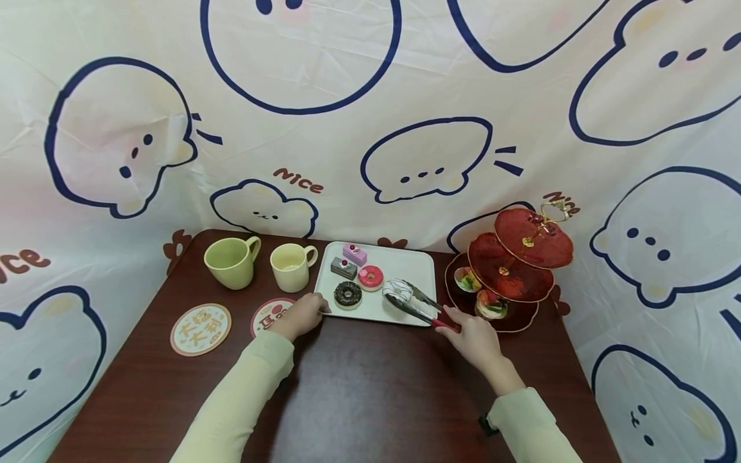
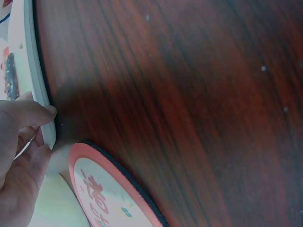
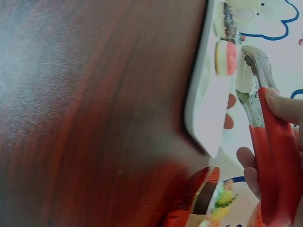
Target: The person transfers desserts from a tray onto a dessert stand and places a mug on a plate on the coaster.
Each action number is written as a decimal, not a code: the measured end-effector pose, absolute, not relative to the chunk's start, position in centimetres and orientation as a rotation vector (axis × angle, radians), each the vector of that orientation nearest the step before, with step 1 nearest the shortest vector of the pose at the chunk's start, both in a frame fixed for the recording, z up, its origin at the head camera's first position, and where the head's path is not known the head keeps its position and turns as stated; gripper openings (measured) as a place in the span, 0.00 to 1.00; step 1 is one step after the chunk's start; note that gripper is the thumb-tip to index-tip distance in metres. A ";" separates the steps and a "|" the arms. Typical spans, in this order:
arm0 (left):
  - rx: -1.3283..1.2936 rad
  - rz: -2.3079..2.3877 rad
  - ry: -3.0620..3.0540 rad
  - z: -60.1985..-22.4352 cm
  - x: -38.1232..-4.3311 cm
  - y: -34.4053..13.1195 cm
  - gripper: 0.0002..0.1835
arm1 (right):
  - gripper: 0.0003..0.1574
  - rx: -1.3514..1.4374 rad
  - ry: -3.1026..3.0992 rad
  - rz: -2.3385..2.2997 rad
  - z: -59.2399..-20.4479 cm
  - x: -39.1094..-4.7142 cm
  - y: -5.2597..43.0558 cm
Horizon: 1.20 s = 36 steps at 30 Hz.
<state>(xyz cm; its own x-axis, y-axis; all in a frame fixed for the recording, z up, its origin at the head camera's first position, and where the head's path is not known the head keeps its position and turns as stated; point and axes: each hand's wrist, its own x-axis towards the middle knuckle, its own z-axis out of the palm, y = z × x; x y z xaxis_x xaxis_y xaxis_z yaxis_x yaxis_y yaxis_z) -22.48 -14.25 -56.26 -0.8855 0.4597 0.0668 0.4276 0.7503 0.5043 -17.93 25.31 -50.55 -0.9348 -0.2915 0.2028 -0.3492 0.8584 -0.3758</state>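
My left hand (image 1: 300,316) pinches the near left corner of a white rectangular tray (image 1: 419,273), its thumb on the rim in the left wrist view. With my right hand (image 1: 476,339) I hold red-handled metal tongs (image 3: 274,156). Between the tong tips is a white doughnut (image 1: 398,289) with dark stripes; in the right wrist view it appears raised above the tray. Also on the tray are a chocolate doughnut (image 1: 348,294), a pink doughnut (image 1: 370,277), a grey cake slice (image 1: 344,267) and a purple cake slice (image 1: 355,254).
A red three-tier stand (image 1: 509,270) with small food pieces on its lowest tier stands right of the tray. At the left are a green mug (image 1: 229,262), a pale yellow mug (image 1: 290,268), a round coaster (image 1: 201,329) and a pink-rimmed coaster (image 2: 102,189).
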 end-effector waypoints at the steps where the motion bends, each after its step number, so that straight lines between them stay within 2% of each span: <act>1: 0.729 0.809 2.879 -56.2 -22.5 -14.2 0.13 | 0.35 0.503 -2.888 0.618 -50.3 -17.9 25.3; 14: 0.746 0.822 2.852 -55.9 -22.6 -14.5 0.14 | 0.36 0.471 -2.837 0.537 -47.1 -17.8 25.6; 25: 0.762 0.828 2.794 -55.5 -22.7 -14.5 0.14 | 0.37 0.327 -2.840 0.540 -44.1 -18.1 28.0; 36: 0.770 0.813 2.780 -55.7 -22.9 -14.8 0.14 | 0.38 0.255 -2.797 0.554 -43.0 -17.6 30.2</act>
<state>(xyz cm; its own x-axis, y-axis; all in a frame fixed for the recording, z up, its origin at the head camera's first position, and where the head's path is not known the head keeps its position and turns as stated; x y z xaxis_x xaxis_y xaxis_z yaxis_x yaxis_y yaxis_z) -22.93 -14.76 -55.67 -0.8582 0.5132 0.0056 0.4353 0.7221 0.5376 -17.63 30.22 -42.95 -0.9457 -0.1175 0.3032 -0.2242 0.9109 -0.3463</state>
